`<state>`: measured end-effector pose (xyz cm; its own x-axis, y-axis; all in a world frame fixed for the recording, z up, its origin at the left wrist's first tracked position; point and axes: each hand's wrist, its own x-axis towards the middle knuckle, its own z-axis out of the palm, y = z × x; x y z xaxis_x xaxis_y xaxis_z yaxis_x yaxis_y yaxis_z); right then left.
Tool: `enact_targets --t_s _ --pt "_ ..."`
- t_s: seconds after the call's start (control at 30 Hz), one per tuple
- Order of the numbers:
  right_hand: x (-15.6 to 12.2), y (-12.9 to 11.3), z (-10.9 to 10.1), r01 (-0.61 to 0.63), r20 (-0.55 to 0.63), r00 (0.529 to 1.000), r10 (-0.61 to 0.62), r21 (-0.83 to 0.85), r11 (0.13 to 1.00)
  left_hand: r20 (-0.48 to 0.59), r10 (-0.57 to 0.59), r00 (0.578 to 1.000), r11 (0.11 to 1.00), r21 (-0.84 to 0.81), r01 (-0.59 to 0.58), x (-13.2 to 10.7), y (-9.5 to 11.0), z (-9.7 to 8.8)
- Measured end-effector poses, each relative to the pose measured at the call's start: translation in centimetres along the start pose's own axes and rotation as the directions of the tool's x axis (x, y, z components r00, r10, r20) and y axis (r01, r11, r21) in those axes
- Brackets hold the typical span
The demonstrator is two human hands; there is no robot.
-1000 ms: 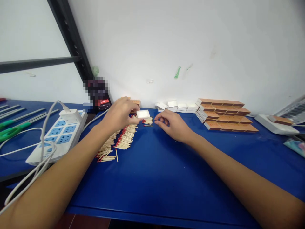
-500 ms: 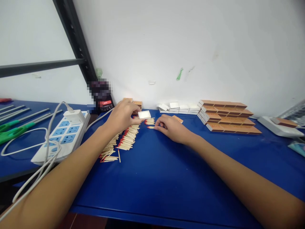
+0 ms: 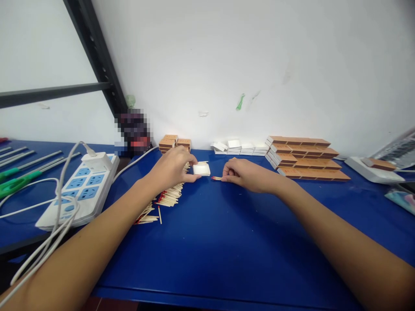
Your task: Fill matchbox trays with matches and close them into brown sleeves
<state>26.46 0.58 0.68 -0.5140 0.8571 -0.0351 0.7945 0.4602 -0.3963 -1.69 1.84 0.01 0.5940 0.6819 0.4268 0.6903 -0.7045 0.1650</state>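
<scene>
My left hand [image 3: 171, 169] pinches a small white matchbox tray [image 3: 201, 169] just above the blue table [image 3: 210, 233]. My right hand [image 3: 248, 174] is closed in a pinch on a few matches [image 3: 216, 178] with red heads, held a short way right of the tray. A long heap of loose matches [image 3: 164, 198] lies under and behind my left wrist.
Brown matchbox sleeves [image 3: 304, 156] are stacked at the back right, white trays [image 3: 241, 147] at the back middle, two small brown stacks [image 3: 173, 142] behind my left hand. A white power strip [image 3: 82, 185] with cables lies left. Green-handled tools [image 3: 16, 181] rest at far left.
My right hand has picked a few matches off the table and brought them toward the tray. My left hand has lowered the tray and moved it slightly right.
</scene>
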Motion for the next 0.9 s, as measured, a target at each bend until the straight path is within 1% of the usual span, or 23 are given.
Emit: enact_targets --t_s 0.17,0.23,0.33,0.53,0.73,0.9 --pt "-0.2 0.3 -0.7 -0.023 -0.053 0.998 0.025 0.043 0.999 0.016 -0.019 1.000 1.000 0.009 0.019 0.1 0.3 0.0" --pt "-0.2 0.6 -0.9 -0.028 -0.057 0.998 0.031 0.050 0.998 0.032 -0.012 0.999 1.000 0.013 0.012 0.1 0.4 0.0" --pt "-0.1 1.0 -0.9 -0.031 -0.033 0.999 0.032 0.050 0.998 0.045 0.009 0.999 1.000 0.004 -0.010 0.2 0.3 0.2" --pt "0.0 1.6 -0.7 -0.062 0.093 0.994 0.055 0.076 0.995 0.054 0.010 0.998 1.000 0.000 -0.010 -0.1 0.1 0.4" --pt "-0.1 1.7 -1.2 -0.062 0.117 0.992 0.051 0.088 0.994 0.070 -0.020 0.997 1.000 0.001 0.020 -0.1 0.1 0.5" --pt "-0.2 1.6 -1.3 -0.045 0.101 0.994 0.036 0.090 0.995 0.064 -0.004 0.998 1.000 0.000 0.004 -0.1 0.1 0.5"
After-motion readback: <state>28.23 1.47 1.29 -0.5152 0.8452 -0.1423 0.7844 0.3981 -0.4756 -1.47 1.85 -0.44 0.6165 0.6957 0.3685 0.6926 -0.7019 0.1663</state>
